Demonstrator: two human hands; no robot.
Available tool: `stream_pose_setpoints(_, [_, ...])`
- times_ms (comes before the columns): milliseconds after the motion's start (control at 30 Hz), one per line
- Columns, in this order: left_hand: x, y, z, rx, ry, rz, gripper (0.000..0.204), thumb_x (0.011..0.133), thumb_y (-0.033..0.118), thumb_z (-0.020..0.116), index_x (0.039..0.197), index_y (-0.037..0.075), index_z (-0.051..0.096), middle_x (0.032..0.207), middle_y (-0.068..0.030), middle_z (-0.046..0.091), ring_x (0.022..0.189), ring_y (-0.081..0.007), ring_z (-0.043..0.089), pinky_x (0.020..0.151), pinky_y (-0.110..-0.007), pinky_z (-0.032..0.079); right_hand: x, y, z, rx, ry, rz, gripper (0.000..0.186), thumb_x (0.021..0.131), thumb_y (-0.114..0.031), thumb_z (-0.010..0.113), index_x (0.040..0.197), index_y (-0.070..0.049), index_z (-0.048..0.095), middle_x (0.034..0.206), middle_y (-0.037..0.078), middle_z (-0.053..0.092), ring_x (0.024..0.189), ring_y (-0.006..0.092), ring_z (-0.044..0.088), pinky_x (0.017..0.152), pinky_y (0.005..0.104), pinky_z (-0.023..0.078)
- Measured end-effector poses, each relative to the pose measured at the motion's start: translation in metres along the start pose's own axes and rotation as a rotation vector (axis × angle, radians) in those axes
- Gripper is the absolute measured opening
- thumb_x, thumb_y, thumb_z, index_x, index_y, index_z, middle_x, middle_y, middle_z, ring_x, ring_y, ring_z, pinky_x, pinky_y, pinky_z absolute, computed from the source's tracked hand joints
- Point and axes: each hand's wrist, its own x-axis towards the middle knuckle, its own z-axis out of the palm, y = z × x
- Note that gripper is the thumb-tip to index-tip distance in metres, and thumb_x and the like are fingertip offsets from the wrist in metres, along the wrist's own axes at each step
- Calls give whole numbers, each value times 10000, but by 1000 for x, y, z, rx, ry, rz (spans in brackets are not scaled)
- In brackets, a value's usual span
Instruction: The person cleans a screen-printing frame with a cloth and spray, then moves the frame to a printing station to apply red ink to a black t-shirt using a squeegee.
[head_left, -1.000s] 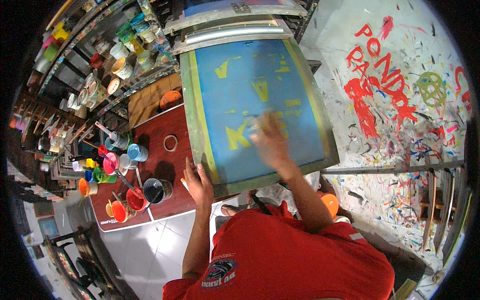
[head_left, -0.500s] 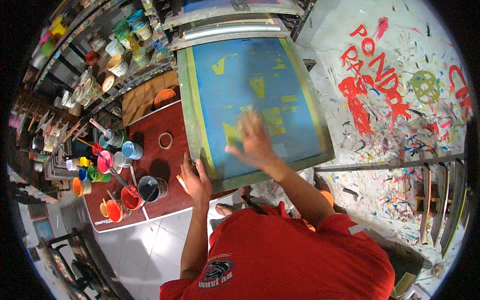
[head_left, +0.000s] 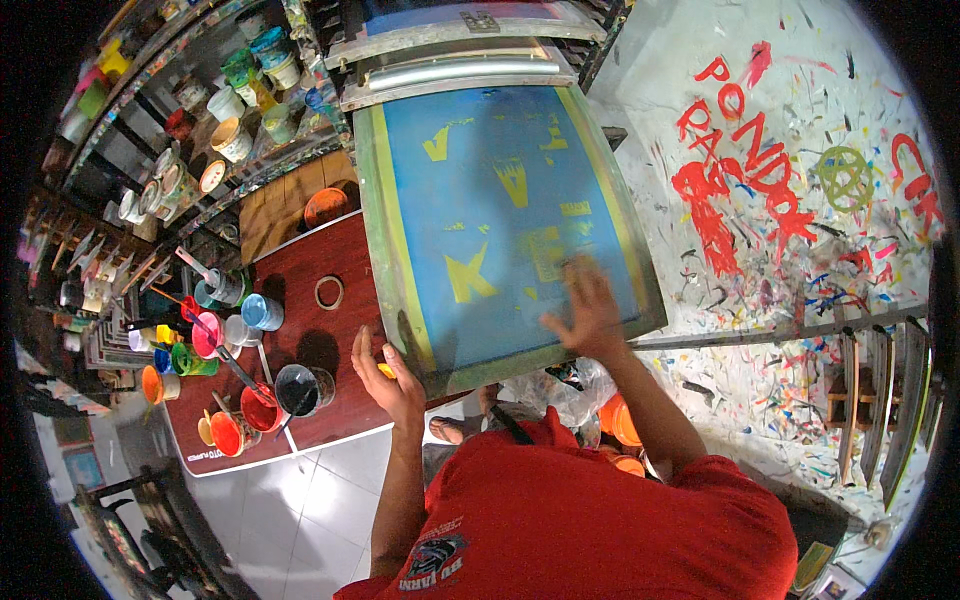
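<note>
A silk-screen frame (head_left: pixel 630 225) with blue mesh and yellow stencil shapes leans tilted before me, over the table. Over the lower right part of the mesh lies my right hand (head_left: pixel 592 312), its fingers stretched out and a little blurred. Nothing shows in its grasp, and whether the palm touches the mesh I cannot tell. By the frame's lower left corner is my left hand (head_left: pixel 395 390), fingers up and apart, thumb side toward the frame's edge. A small yellow patch shows at its fingers; I cannot make out what it is.
On the left a dark red table (head_left: pixel 345 400) bears several paint pots, a black pot (head_left: pixel 300 388) and a tape ring (head_left: pixel 329 292). Shelves behind hold paint cans (head_left: pixel 230 138). A paint-splashed wall (head_left: pixel 770 290) stands right. More frames (head_left: pixel 465 45) lie beyond the screen.
My right hand has slid right and down over the mesh, uncovering a yellow stencil shape. My left hand has shifted slightly left and down along the frame's corner.
</note>
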Motion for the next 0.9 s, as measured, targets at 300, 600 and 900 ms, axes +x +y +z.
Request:
stream_pose_setpoints(300, [2,-1,-2,-16,13,112,336,1034,110,511,1321,-55,566,1299,-228,597,1229,-378,552,1068,-460,407,11,-21,-9,98,-77,-166,828,911,-497,675,1557,-82,366,1603,215,335,1501,428,261,1227,566,177])
stream_pose_setpoints(600, [-2,1,-1,-95,46,146,358,1040,134,460,1312,-71,570,1282,-242,604,1191,-394,560,1035,-484,415,92,45,22,-122,30,19,839,957,-589,566,1546,-25,370,1628,213,296,1523,406,228,1248,535,128])
stream_pose_setpoints(900, [-6,1,2,-77,66,99,382,1051,189,452,1310,-64,575,1288,-235,601,1186,-385,560,1028,-479,415,111,53,55,-133,233,35,903,899,-605,651,1521,-5,388,1603,246,324,1493,474,262,1188,624,219])
